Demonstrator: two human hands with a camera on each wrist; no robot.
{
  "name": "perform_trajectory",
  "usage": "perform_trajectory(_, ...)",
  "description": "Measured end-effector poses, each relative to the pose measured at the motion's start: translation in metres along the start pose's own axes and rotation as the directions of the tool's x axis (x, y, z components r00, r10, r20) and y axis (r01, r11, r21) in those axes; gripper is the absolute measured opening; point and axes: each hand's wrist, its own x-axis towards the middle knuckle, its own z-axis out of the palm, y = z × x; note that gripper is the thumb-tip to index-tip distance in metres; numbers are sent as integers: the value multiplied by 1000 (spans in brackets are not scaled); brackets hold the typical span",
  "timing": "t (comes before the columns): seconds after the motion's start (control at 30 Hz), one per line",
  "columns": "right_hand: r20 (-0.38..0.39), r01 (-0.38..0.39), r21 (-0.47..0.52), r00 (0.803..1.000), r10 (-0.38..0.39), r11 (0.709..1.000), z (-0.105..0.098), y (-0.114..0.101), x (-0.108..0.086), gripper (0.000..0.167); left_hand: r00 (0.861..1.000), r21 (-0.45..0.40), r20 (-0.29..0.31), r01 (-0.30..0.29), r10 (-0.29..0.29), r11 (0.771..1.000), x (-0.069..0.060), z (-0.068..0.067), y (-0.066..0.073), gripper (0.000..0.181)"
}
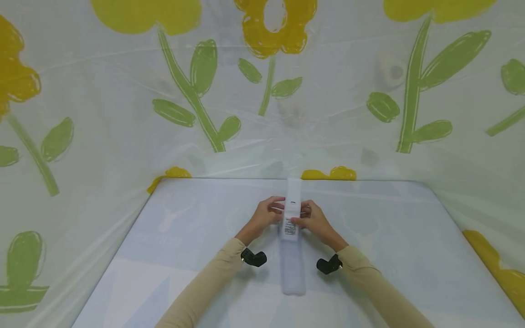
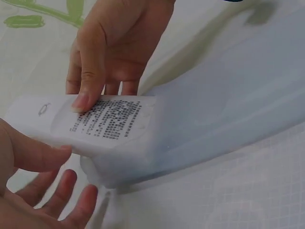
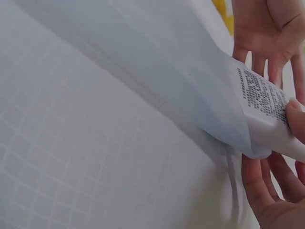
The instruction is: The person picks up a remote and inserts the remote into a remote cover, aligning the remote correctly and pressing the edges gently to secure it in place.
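Closest, a pair of beige sleeves (image 1: 201, 287) reaches forward over the pale worktop (image 1: 389, 228). Between them, a long translucent pouch (image 1: 293, 269) lies flat, its near end towards the person and its far end up by the hands. Just beyond the cuffs, a black wrist camera (image 1: 254, 258) juts inward from the left wrist, and a matching one from the right.

Farther along, the left hand (image 1: 266, 216) is at the left side of a slim white case (image 1: 293, 191). Its thumb lies along the case's edge, and its other fingers are spread loosely, without wrapping round it. On the opposite side, the right hand (image 1: 317, 224) pinches the case, thumb pressed on the printed label (image 1: 290, 227) and fingers on the far side and underneath.

The case's near, labelled end meets the mouth of the pouch; how much of it is inside is hard to tell. Its other end points away, marked by a small dark oval.

Behind the worktop's far edge hangs a whitish curtain (image 1: 328, 95) printed with yellow flowers and green stems and leaves.
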Motion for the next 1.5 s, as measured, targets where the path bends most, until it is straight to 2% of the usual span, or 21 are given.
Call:
perform_trajectory(0.13,-15,-9,-6,1000,9,1000,0,-14,-9,48,998,57,0,64,-64,996,-3,2,-2,52)
perform_trajectory(0.27,-48,-20,-15,999,19,1000,2,-14,-9,47,987,31,-25,159,-158,987,-7,4,-4,42)
perform_trajectory(0.33,-73,-27,-23,997,25,999,2,-7,-5,48,980,8,-35,194,-194,981,-10,5,-4,39)
perform_trajectory(0.53,-126,-28,-20,992,25,999,1,-6,-3,48,976,-55,-34,215,-217,975,-18,7,-1,36)
perform_trajectory(0.63,-136,-36,-17,990,34,999,-1,-10,-4,47,972,-103,-65,219,-226,970,-18,8,-2,32)
perform_trajectory(0.8,-115,-11,-2,993,11,1000,-2,-17,-6,44,963,-146,-150,201,-223,969,-18,10,-3,26)
perform_trajectory(1.0,-95,51,1,994,-51,999,-3,-31,-10,43,966,-173,-203,123,-157,977,-19,11,4,25)
perform_trajectory(1.3,-102,128,-87,985,-137,988,-8,-47,-14,45,971,-175,-235,-4,-38,985,-23,8,25,16)
perform_trajectory(1.5,-93,120,-48,988,-124,992,-15,-56,-18,50,976,-195,-218,-49,5,980,-22,6,34,15)
